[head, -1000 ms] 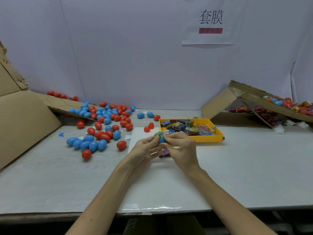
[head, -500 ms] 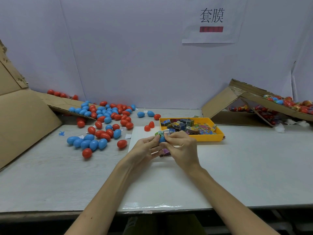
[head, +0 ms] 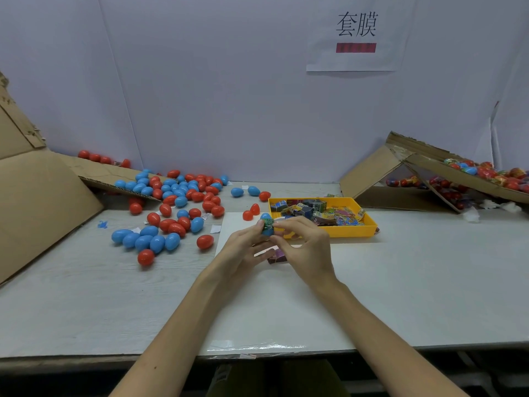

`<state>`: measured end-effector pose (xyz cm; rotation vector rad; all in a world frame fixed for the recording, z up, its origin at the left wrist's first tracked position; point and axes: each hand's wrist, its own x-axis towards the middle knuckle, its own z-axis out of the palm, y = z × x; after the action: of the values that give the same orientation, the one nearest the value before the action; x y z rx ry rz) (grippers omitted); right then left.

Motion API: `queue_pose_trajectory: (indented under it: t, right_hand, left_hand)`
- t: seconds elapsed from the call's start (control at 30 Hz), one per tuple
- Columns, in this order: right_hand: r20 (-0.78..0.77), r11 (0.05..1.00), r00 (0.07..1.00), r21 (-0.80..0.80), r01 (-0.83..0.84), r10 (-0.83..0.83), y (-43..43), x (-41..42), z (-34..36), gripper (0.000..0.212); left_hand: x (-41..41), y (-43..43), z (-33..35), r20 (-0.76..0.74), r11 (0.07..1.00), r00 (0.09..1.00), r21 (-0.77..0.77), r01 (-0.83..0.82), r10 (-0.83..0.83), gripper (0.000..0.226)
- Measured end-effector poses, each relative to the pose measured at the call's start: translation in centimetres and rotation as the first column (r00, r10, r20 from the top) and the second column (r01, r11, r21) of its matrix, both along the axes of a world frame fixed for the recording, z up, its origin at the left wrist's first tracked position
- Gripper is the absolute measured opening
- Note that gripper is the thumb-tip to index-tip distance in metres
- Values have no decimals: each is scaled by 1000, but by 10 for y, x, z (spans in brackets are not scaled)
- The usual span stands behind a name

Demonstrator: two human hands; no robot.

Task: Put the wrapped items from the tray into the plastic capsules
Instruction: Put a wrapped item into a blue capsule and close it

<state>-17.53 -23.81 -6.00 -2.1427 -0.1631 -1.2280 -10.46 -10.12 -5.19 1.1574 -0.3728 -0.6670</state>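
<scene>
Essentially, little is changing across the last second: both hands are staying together above the white sheet [head: 229, 224] on the tabletop [head: 429, 267], just in front of the yellow tray [head: 343, 232], though they are now sitting slightly higher and the lower fingers of the right hand [head: 305, 247] are spreading a little. This suggests that the insertion step is still proceeding, not finishing. The left hand [head: 243, 249] is gripping a blue capsule [head: 268, 232] between thumb and fingertips, while the right thumb and forefinger are pinching a green wrapped item [head: 269, 224] at the capsule's mouth; how deep it is sitting cannot be told. A purple packet [head: 279, 257] is lying beneath the hands, more wrapped items are waiting in the tray, and loose capsules [head: 171, 202] are lying to the left.
</scene>
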Motion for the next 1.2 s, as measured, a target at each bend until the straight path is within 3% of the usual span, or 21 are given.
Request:
queue_pose_trajectory:
  t: [0.27, 0.43, 0.73, 0.87, 1.03, 1.2]
  right_hand:
    - [-19, 998, 998, -35, -55, 54, 0, -1, 0, 38]
    - [-10, 994, 999, 103, -47, 49, 2, 0, -2, 27]
    - [10, 1000, 1000, -3, 29, -29, -2, 3, -5, 10]
    - [-14, 999, 999, -8, 44, -44, -2, 4, -6, 4]
    - [-9, 998, 999, 55, 42, -42, -3, 2, -5, 6]
    - [0, 998, 998, 9, 62, -62, -3, 2, -6, 7]
  left_hand:
    - [-6, 0, 4, 15, 1000, 1000, 20, 15, -15, 39]
    - [-7, 2, 4, 47, 999, 998, 5, 38, -38, 36]
    - [-3, -1, -2, 143, 997, 989, 70, -34, 23, 31]
    - [-3, -1, -3, 198, 994, 977, 59, -94, 80, 43]
    - [-2, -1, -3, 262, 1000, 965, 13, -12, 8, 45]
    - [0, -3, -6, 345, 996, 936, 34, -88, 71, 38]
